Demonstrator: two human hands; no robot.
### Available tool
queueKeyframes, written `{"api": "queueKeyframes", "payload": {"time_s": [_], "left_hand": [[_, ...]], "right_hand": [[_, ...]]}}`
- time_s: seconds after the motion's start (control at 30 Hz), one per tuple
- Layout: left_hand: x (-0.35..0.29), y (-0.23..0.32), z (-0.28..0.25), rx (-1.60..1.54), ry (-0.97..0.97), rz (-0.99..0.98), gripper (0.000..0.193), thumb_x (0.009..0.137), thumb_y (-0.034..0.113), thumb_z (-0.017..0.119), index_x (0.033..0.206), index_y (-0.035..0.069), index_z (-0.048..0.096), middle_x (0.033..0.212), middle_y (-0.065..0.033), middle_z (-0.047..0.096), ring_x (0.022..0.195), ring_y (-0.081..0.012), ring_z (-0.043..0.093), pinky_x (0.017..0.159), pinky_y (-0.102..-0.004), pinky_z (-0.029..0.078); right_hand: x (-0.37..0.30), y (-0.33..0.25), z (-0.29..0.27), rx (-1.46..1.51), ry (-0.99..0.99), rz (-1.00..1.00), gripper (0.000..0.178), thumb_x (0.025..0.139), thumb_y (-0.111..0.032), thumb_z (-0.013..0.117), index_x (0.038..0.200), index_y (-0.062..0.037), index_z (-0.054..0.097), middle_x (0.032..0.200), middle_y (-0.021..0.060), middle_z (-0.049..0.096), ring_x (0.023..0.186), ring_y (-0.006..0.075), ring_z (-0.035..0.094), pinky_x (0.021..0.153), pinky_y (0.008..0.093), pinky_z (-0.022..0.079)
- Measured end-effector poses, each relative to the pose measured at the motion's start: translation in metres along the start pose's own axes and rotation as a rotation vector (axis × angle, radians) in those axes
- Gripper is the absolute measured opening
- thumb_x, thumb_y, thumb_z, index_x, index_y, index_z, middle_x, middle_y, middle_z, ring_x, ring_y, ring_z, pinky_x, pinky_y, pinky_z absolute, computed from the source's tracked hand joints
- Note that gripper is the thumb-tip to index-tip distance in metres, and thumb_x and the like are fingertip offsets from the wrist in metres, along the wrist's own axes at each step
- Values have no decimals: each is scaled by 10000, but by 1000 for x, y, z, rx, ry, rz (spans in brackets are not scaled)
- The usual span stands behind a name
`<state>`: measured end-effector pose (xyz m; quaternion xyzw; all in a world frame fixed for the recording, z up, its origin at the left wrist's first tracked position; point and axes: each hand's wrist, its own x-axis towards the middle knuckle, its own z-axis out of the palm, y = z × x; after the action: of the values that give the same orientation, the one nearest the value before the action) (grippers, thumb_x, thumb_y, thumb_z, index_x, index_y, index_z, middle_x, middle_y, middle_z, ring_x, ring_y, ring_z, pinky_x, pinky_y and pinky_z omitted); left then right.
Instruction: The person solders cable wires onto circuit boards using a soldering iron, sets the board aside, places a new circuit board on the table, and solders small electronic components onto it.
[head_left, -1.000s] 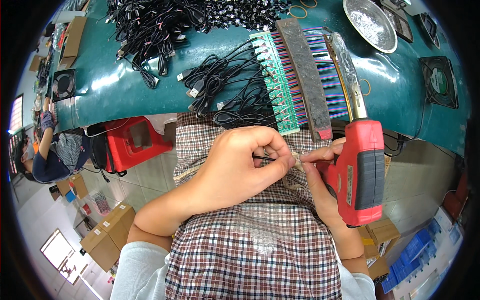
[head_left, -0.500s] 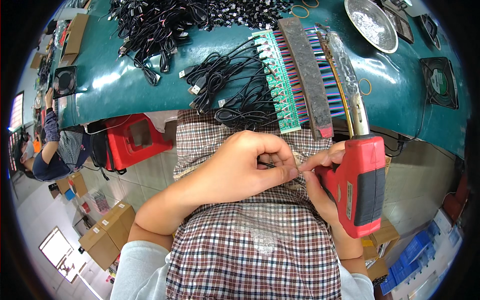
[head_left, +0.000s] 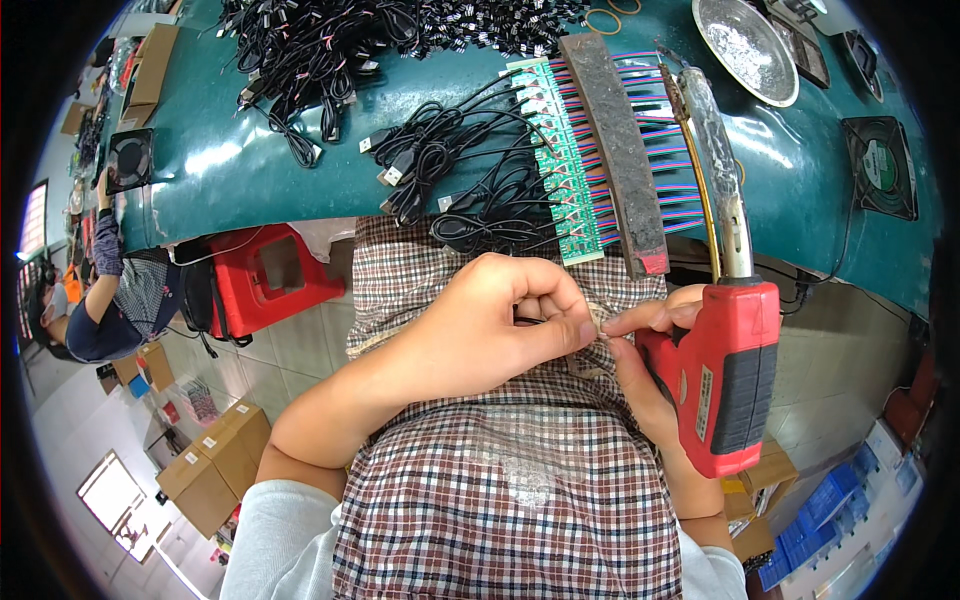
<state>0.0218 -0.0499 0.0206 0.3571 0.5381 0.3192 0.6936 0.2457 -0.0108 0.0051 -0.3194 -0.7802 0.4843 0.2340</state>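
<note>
Above my lap, my left hand is closed in a pinch on a thin black cable, mostly hidden by its fingers. My right hand grips a red and black soldering gun whose long metal tip points away toward the table. Its thumb and forefinger reach toward the left fingertips, almost touching them; whether they hold the cable's end is too small to tell. Beyond the hands, a green circuit board strip lies joined to coiled black USB cables. A dark bar rests across coloured wires.
A big heap of black cables lies at the back of the green table. At the right are a metal bowl and a small fan. A red stool and another person's arm are at the left.
The soldering gun has shifted slightly right, its tip moving away from the dark bar. Both hands keep nearly the same pose, and less of the black cable shows between them.
</note>
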Motion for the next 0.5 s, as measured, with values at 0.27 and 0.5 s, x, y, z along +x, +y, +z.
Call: {"api": "queueKeyframes", "payload": {"time_s": [0.27,0.5], "left_hand": [[3,-7,-1,-61,-43,13,101,931,82,768,933,-9,726,859,1,719,772,-39,605,690,-220,488],[3,2,-5,69,-143,-11,80,907,54,762,917,-14,722,854,-17,718,801,-55,634,720,-229,516]], "right_hand": [[-1,2,2,-16,18,9,635,788,233,661,1259,-86,381,1118,76,425,941,221,699,817,338,591],[-6,14,15,233,262,0,506,765,17,808,1193,-2,538,949,102,734,892,239,688,836,362,520]]}}
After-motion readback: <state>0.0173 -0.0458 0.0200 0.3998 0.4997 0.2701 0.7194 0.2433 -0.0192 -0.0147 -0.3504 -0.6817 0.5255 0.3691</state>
